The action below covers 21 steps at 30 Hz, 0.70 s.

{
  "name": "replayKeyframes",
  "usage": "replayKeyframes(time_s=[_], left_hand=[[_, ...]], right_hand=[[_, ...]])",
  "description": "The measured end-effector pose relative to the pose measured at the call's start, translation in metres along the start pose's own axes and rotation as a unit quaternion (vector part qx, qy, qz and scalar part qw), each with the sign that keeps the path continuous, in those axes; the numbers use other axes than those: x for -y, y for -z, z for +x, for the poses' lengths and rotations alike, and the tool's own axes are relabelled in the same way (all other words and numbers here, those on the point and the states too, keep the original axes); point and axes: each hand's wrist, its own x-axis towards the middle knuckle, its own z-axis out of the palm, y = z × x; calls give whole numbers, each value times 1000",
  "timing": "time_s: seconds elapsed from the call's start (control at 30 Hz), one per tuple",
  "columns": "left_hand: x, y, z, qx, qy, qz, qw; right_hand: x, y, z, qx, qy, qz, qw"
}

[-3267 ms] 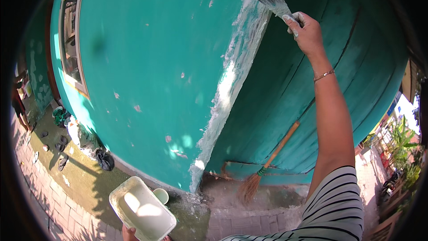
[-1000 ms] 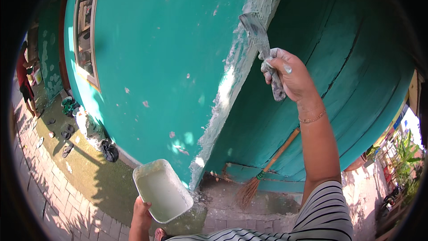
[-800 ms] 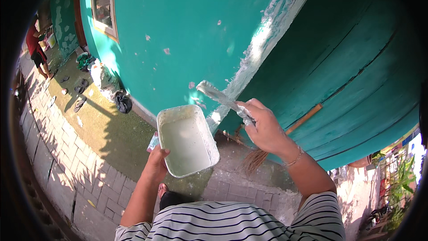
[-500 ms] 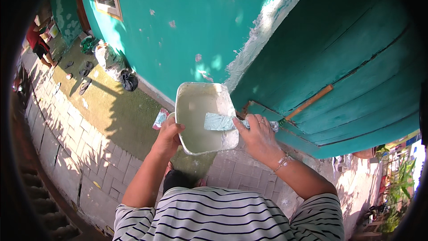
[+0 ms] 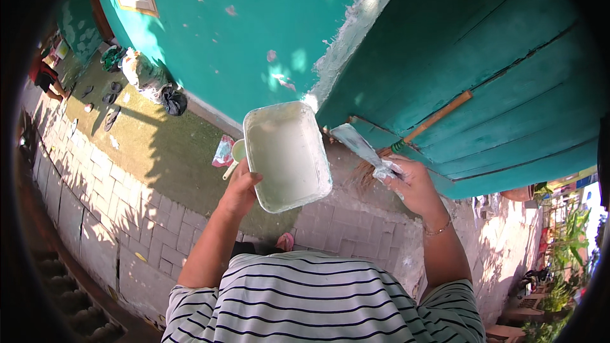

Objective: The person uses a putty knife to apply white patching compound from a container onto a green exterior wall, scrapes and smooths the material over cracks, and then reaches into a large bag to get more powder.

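Observation:
My left hand [image 5: 240, 188] grips the left rim of a white rectangular plastic tub [image 5: 289, 155], thumb over the edge. A pale whitish coating lines the tub's inside and smears its right wall. Off to the right, my right hand [image 5: 412, 185] is closed around the handle of a putty knife [image 5: 359, 143]. Its broad blade, caked with pale blue-white paste, points up and left, apart from the tub. Ahead stands a teal wall [image 5: 222, 38] with small patched spots. A rough white-plastered corner strip [image 5: 356, 32] runs down it.
A broom with an orange handle [image 5: 438, 117] leans on the shaded teal boards at right. Below the wall lie a pale green dipper [image 5: 238, 150], a pink-and-white packet [image 5: 222, 151], a black bag [image 5: 173, 100], a white sack [image 5: 141, 71] and several sandals [image 5: 112, 98]. Someone in red [image 5: 39, 70] stands far left.
My right hand has drawn the putty knife out of the tub, moving right and lifting its blade clear. The tub has turned slightly in my left hand, and the view has shifted.

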Motion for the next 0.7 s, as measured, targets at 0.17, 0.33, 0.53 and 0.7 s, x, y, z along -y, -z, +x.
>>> replayKeyframes(time_s=[0.17,0.33,0.53,0.7], left_hand=[[-6,9,-7,22,5,-15,1000],[-27,50,-32,22,-9,1,1000],[-59,100,-70,-45,-16,23,999],[-70,142,-95,-113,17,83,990]], right_hand=[[26,-42,46,272,-159,-38,948],[29,-50,62,307,-200,-79,927],[62,-67,63,148,-210,-127,958],[132,-186,106,63,138,-438,886]])
